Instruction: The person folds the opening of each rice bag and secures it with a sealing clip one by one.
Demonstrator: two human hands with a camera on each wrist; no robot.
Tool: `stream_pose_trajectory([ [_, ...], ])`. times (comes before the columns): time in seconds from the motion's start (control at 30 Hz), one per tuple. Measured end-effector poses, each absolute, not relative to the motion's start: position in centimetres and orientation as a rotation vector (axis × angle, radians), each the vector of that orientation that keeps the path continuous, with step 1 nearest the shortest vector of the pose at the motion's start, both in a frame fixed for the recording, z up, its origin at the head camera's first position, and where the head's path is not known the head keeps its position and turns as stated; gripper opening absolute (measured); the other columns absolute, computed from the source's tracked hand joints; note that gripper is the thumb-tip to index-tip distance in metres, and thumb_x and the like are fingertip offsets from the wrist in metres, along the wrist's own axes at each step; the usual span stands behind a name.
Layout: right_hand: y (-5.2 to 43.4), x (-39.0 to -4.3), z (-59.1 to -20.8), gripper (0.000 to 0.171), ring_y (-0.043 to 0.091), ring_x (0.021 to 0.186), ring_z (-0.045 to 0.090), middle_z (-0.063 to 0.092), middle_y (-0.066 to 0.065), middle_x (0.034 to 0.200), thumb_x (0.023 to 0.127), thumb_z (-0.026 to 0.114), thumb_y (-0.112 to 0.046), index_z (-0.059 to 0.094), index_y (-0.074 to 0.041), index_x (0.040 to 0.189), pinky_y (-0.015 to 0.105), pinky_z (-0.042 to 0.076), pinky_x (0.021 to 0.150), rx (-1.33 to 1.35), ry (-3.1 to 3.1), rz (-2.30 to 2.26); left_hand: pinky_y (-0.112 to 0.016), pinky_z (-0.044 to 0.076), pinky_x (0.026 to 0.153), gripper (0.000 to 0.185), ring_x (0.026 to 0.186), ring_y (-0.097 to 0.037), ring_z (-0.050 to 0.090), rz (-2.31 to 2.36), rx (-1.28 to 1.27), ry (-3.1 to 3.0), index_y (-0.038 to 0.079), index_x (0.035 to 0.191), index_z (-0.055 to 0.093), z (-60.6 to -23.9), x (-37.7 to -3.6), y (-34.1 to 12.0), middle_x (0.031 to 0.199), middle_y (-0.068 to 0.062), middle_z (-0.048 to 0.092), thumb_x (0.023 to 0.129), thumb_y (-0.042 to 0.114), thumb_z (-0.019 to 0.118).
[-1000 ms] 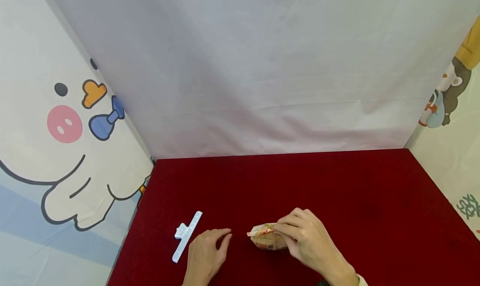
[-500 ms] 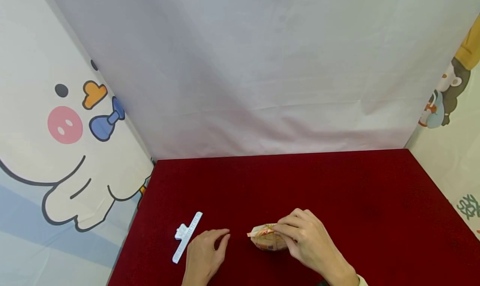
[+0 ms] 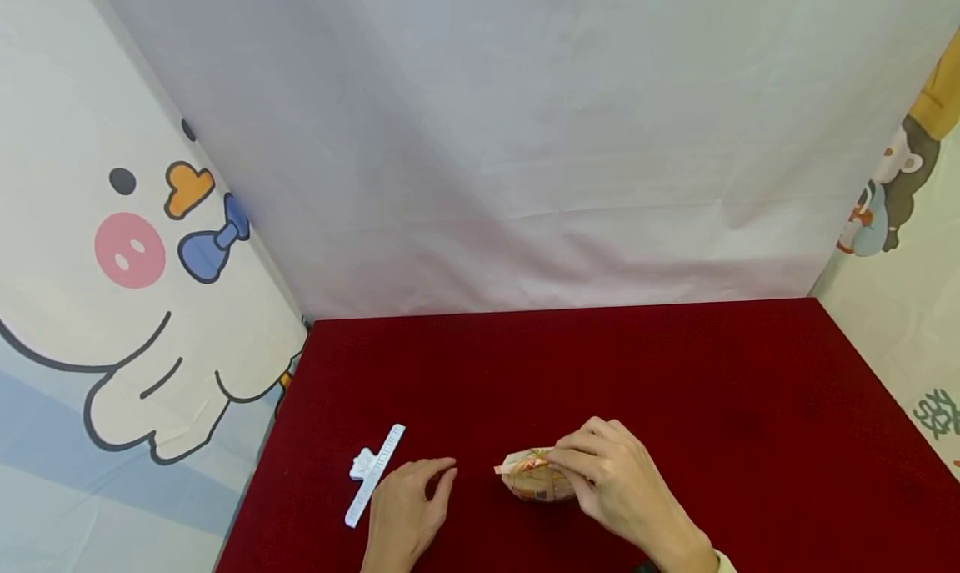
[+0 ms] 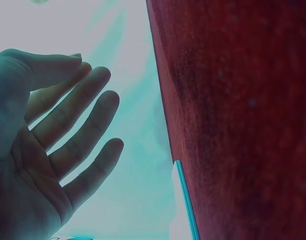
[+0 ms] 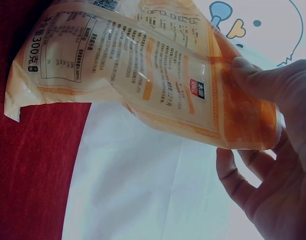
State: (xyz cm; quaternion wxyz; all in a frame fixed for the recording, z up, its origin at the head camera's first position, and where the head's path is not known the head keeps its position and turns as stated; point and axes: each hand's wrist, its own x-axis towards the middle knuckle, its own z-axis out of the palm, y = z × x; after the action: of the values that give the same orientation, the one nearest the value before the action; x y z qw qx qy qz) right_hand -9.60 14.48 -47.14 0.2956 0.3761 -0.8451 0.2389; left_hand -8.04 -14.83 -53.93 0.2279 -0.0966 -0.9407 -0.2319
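My right hand (image 3: 622,485) pinches the top of a printed plastic food packet (image 3: 534,481) on the red table. In the right wrist view the packet (image 5: 138,65) shows orange and cream panels with rows of small print, and the thumb presses on its orange end. To the left, my left hand (image 3: 405,506) holds nothing, its fingers loosely bent and apart from the packet. Just beyond it lies a pale blue-white sealing clip (image 3: 372,477), a long bar with a short handle. The left wrist view catches the clip's edge (image 4: 183,205) below the spread fingers (image 4: 83,145).
Red cloth covers the table (image 3: 712,389). A white curtain (image 3: 525,139) hangs along its back edge. Cartoon-printed sheets (image 3: 135,331) stand at the left and right sides.
My left hand has drifted slightly left, a little nearer the clip. The right hand and the packet look the same as before.
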Motion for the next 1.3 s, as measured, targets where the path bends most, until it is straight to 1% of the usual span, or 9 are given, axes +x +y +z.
stream_pose_trajectory([
  [0.2, 14.50, -9.62, -47.20, 0.035, 0.009, 0.082, 0.065, 0.079, -0.008, 0.092, 0.064, 0.094, 0.003, 0.086, -0.016, 0.092, 0.021, 0.048, 0.070, 1.005, -2.237, 0.639, -0.035, 0.062, 0.071, 0.012, 0.083, -0.015, 0.078, -0.628, -0.257, -2.586, 0.020, 0.096, 0.086, -54.00, -8.08, -14.88, 0.092, 0.006, 0.083, 0.084, 0.018, 0.088],
  [0.8, 14.48, -9.68, -47.13, 0.035, 0.009, 0.082, 0.064, 0.079, -0.008, 0.092, 0.064, 0.094, 0.004, 0.085, -0.016, 0.091, 0.022, 0.048, 0.070, 1.001, -2.248, 0.634, -0.036, 0.061, 0.069, 0.013, 0.083, -0.016, 0.078, -0.616, -0.239, -2.578, 0.021, 0.095, 0.086, -54.03, -8.09, -15.15, 0.092, 0.006, 0.083, 0.083, 0.018, 0.088],
  [1.03, 14.44, -9.73, -47.14, 0.034, 0.009, 0.081, 0.063, 0.079, -0.008, 0.091, 0.064, 0.094, 0.004, 0.085, -0.016, 0.091, 0.022, 0.048, 0.070, 0.998, -2.248, 0.639, -0.035, 0.061, 0.069, 0.012, 0.083, -0.016, 0.078, -0.607, -0.237, -2.589, 0.020, 0.096, 0.086, -53.97, -8.18, -15.26, 0.092, 0.006, 0.083, 0.084, 0.019, 0.088],
  [1.3, 14.47, -9.72, -47.21, 0.034, 0.009, 0.081, 0.063, 0.079, -0.008, 0.091, 0.064, 0.093, 0.003, 0.085, -0.016, 0.091, 0.022, 0.047, 0.071, 1.006, -2.233, 0.631, -0.034, 0.061, 0.067, 0.014, 0.081, -0.016, 0.078, -0.606, -0.261, -2.553, 0.019, 0.096, 0.086, -54.01, -8.21, -15.37, 0.092, 0.005, 0.083, 0.083, 0.016, 0.089],
])
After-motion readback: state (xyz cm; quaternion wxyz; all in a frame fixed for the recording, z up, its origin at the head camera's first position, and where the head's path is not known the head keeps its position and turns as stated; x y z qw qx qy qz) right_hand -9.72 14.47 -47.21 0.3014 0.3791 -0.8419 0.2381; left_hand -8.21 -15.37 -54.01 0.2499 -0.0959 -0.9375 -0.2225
